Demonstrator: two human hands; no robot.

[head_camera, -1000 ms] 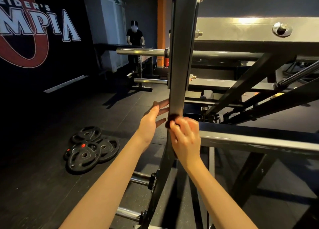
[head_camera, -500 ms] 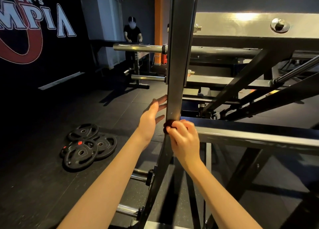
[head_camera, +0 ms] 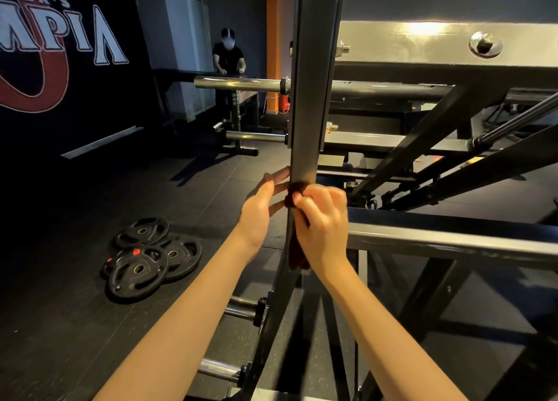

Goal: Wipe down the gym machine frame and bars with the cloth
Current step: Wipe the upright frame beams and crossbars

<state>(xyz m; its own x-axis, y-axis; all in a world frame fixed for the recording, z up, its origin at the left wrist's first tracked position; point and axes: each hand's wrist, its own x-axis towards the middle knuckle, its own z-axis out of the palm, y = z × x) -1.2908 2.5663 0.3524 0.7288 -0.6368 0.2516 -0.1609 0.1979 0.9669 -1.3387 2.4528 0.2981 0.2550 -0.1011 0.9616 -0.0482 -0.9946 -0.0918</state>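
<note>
Hands, head view: right hand (head_camera: 324, 219) grips dark cloth (head_camera: 292, 196), pressed on front of upright post (head_camera: 311, 98) | left hand (head_camera: 259, 210) flat, fingers straight, at post's left edge | step: rubbing the post (lots left, I think) | next: slide cloth along, push firmly.

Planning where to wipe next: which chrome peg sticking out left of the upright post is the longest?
The topmost peg; it reaches much farther left than the short peg just below it and the two lower pegs near the floor.
</note>
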